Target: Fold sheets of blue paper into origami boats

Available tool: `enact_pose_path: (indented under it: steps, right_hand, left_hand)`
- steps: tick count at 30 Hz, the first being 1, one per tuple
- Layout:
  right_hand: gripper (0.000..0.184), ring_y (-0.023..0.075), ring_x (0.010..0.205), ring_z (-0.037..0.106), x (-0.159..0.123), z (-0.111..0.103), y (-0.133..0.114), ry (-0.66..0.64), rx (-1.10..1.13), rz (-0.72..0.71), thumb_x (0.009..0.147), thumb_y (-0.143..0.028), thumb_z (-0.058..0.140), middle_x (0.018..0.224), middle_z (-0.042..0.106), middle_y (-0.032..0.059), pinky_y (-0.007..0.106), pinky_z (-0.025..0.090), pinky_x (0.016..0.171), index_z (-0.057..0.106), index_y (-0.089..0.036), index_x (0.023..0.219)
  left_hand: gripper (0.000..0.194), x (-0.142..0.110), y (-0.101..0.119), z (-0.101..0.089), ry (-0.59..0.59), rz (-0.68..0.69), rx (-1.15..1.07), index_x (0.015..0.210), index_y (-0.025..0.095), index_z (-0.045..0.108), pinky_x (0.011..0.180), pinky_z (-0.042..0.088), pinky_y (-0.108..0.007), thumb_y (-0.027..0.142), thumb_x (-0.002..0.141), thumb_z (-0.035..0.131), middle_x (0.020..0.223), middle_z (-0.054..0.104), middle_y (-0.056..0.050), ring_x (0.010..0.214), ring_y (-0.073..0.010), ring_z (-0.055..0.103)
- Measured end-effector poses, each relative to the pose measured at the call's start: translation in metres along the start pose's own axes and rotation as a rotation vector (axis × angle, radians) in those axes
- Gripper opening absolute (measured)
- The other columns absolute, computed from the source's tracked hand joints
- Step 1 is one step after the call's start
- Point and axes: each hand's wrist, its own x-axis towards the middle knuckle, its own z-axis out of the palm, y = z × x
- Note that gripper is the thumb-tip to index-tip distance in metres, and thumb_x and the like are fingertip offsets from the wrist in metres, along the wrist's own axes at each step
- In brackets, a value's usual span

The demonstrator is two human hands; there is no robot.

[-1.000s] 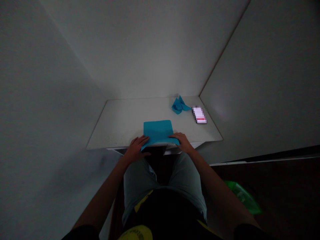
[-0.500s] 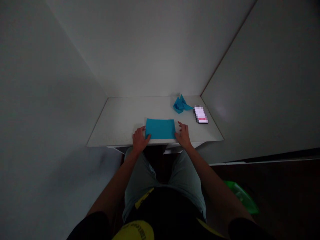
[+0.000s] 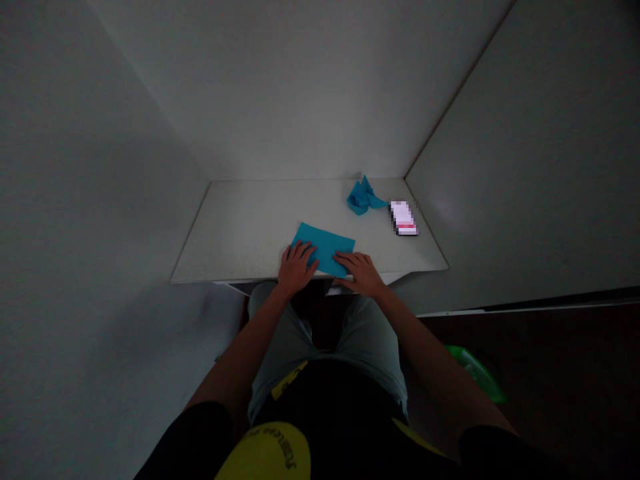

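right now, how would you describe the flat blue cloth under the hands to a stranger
On the white tabletop between pale walls, a flat teal cloth lies slanted at the near edge under the left hand and right hand. The other teal cloth, farther back, is crumpled.

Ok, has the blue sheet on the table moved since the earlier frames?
Yes. The blue sheet has turned clockwise: its edges ran along the table's front edge earlier, now skewed to it.

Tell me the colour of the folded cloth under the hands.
The folded cloth is plain teal blue, best seen in the head view.
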Motion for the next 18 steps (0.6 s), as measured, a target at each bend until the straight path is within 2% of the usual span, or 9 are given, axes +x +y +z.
enact_pose_path:
  steps: [3,5,8,10,13,15,18]
  right_hand:
    - [0.052,0.0322,0.137,0.058,-0.005,-0.004,0.003,0.003,0.080,0.008,0.105,-0.038,0.058,0.161,0.059,0.0077,0.050,0.041,0.113,0.059,-0.029,0.156]
    - [0.045,0.0306,0.135,0.061,-0.003,-0.003,0.003,0.037,0.152,0.035,0.105,-0.033,0.056,0.154,0.065,0.0063,0.050,0.041,0.112,0.065,-0.031,0.149]
    - [0.031,0.0295,0.127,0.065,0.007,0.000,0.004,0.096,0.229,0.099,0.107,-0.037,0.055,0.138,0.075,0.0058,0.049,0.043,0.108,0.076,-0.032,0.129]
    - [0.029,0.0302,0.120,0.067,0.016,0.003,0.006,0.132,0.231,0.172,0.107,-0.042,0.056,0.129,0.078,0.0073,0.049,0.045,0.104,0.079,-0.030,0.120]
    - [0.034,0.0321,0.115,0.066,0.029,0.006,0.005,0.188,0.199,0.314,0.105,-0.046,0.058,0.124,0.077,0.0105,0.048,0.047,0.099,0.075,-0.026,0.128]
    - [0.042,0.0336,0.117,0.064,0.035,0.007,0.001,0.225,0.151,0.389,0.103,-0.045,0.062,0.128,0.074,0.0133,0.049,0.046,0.099,0.069,-0.024,0.138]
    - [0.037,0.0351,0.125,0.059,0.038,0.006,-0.012,0.264,0.009,0.407,0.104,-0.039,0.061,0.139,0.069,0.0145,0.053,0.041,0.106,0.070,-0.026,0.138]
  left_hand:
    - [0.053,0.001,0.000,0.000,-0.023,0.013,0.019,0.159,0.031,0.055,0.132,0.028,-0.056,0.045,0.108,0.049,0.167,0.052,-0.005,0.160,-0.0322,0.037]
    - [0.054,0.001,0.000,-0.001,-0.041,0.026,0.036,0.161,0.031,0.053,0.131,0.028,-0.056,0.045,0.108,0.048,0.168,0.051,-0.004,0.160,-0.0324,0.036]
    - [0.054,0.001,-0.001,-0.003,-0.058,0.034,0.046,0.160,0.032,0.055,0.131,0.028,-0.055,0.049,0.110,0.043,0.167,0.052,-0.003,0.160,-0.0314,0.037]
    - [0.055,0.001,-0.001,-0.005,-0.067,0.038,0.036,0.159,0.033,0.056,0.130,0.030,-0.054,0.055,0.110,0.042,0.167,0.052,-0.003,0.160,-0.0307,0.037]
    - [0.060,0.001,0.000,-0.009,-0.089,0.049,0.021,0.158,0.033,0.057,0.127,0.034,-0.054,0.063,0.106,0.049,0.167,0.053,-0.003,0.159,-0.0313,0.037]
    - [0.060,0.001,0.001,-0.010,-0.094,0.048,0.020,0.156,0.034,0.058,0.125,0.036,-0.053,0.063,0.104,0.054,0.166,0.054,-0.003,0.158,-0.0316,0.039]
    - [0.057,0.001,0.003,-0.010,-0.079,0.031,0.030,0.156,0.037,0.059,0.123,0.038,-0.053,0.060,0.104,0.056,0.164,0.056,-0.003,0.157,-0.0316,0.041]
